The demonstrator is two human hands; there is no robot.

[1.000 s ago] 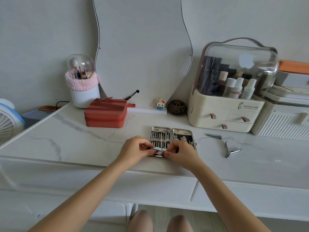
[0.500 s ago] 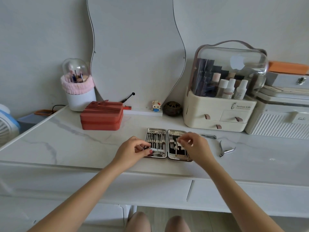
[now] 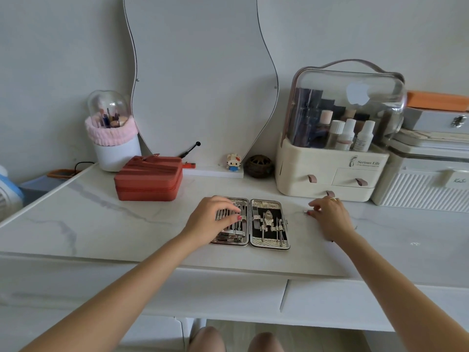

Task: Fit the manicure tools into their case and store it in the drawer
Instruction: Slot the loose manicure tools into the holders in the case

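Observation:
The silver manicure case lies open on the white marble tabletop, both halves holding metal tools in slots. My left hand rests flat on the case's left half, fingers spread over the tools and holding nothing. My right hand is on the table to the right of the case, thumb and fingers pinched on a small metal clipper, of which only the tip shows. The pliers-like nipper seen earlier is hidden under that hand. Two closed drawer fronts run below the table edge.
A red zipped box sits at the back left, with a white brush holder behind it. A cream cosmetics organiser and a white ribbed box stand at the back right. A wavy mirror leans on the wall.
My right hand left the case and moved right to the small clipper on the table. My left hand shifted from pinching a tool to lying flat on the case's left half.

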